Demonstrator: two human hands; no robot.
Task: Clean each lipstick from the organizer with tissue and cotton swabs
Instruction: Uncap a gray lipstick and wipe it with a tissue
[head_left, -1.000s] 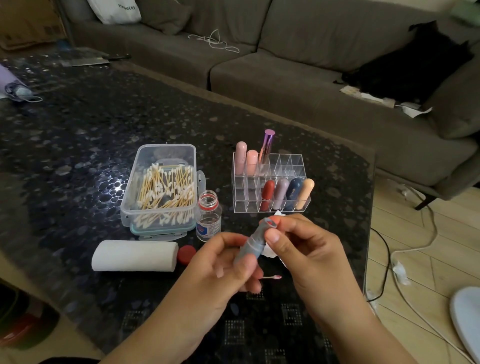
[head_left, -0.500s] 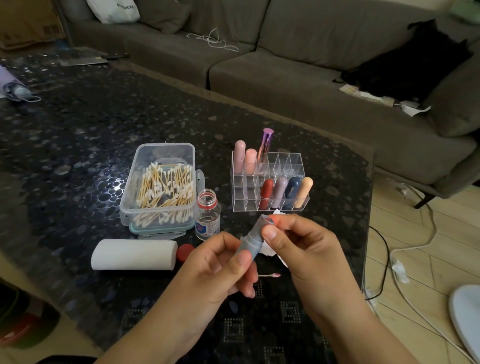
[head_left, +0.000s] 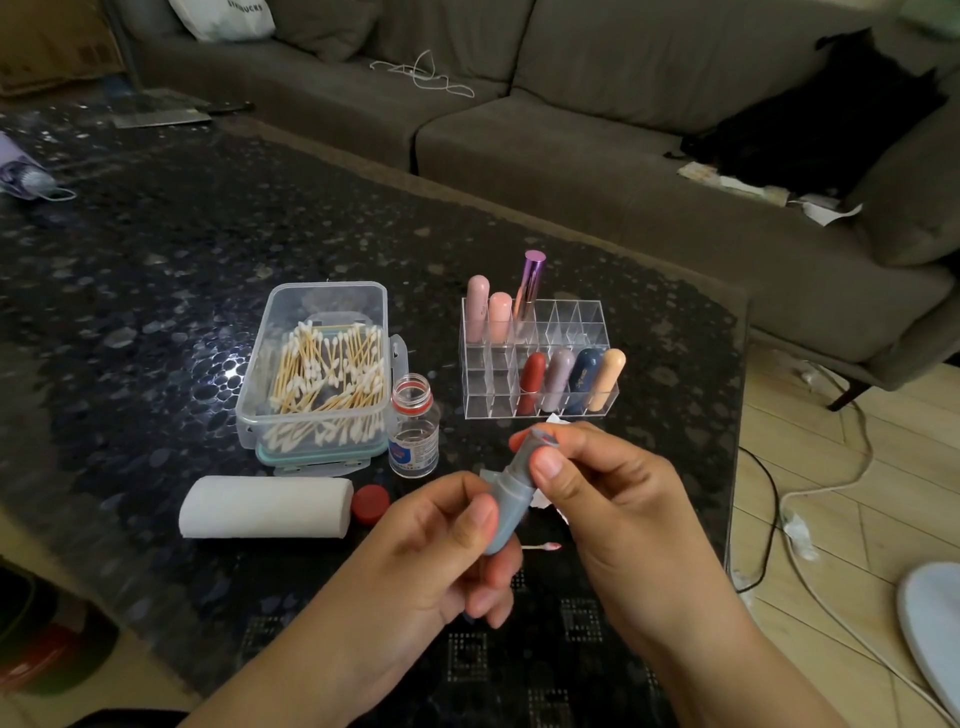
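A grey-blue lipstick (head_left: 511, 499) is held tilted above the table's near edge. My left hand (head_left: 447, 545) grips its lower body. My right hand (head_left: 602, 493) pinches its upper part between thumb and fingers. The clear organizer (head_left: 540, 358) stands behind, with several lipsticks in its back and front rows. A used cotton swab (head_left: 543, 546) with a pink tip lies on the table under my hands. A bit of white tissue (head_left: 540, 500) shows behind the lipstick. The open box of cotton swabs (head_left: 322, 374) sits to the left.
A small open bottle (head_left: 414, 426) stands beside the swab box, its red cap (head_left: 370, 504) lying next to a white tissue roll (head_left: 265, 506). The dark pebble-patterned table (head_left: 156, 291) ends at the right; cables (head_left: 810, 499) trail on the floor. A grey sofa (head_left: 571, 130) stands behind.
Both hands have shifted slightly with the lipstick, and my right thumb has slid along its upper part. Nothing else on the table has moved.
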